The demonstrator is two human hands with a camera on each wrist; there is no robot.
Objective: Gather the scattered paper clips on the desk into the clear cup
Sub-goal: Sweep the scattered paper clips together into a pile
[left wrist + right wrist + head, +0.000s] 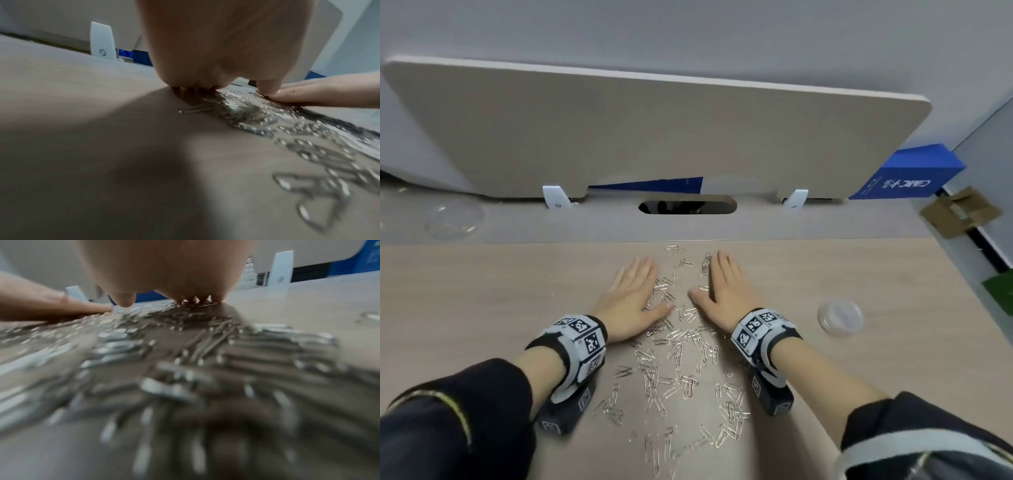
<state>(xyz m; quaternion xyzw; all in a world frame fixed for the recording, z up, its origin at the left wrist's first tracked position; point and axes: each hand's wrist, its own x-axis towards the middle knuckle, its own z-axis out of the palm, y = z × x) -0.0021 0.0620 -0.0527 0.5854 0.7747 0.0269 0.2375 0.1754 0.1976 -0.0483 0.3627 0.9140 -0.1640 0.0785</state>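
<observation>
Between the hands: the paper clips (681,346) lay scattered on the table (482,308), in a band whose long axis ran from the far fingertips back toward the person.
Left hand (635,298): spread flat, palm down, fingers straight, on the left edge of the clips.
Right hand (722,291): flat likewise, on their right edge, some clips under its fingers.
Clear cup (840,317): upright on the table, to the right of the clips, well apart from them; the right hand was nearer, judging by the gap.
Next move, as a judgement: sweep inward, then carry rightward.
Writing: white letters on a blue box (907,174) beyond the cup, upside down, not surely readable.
</observation>
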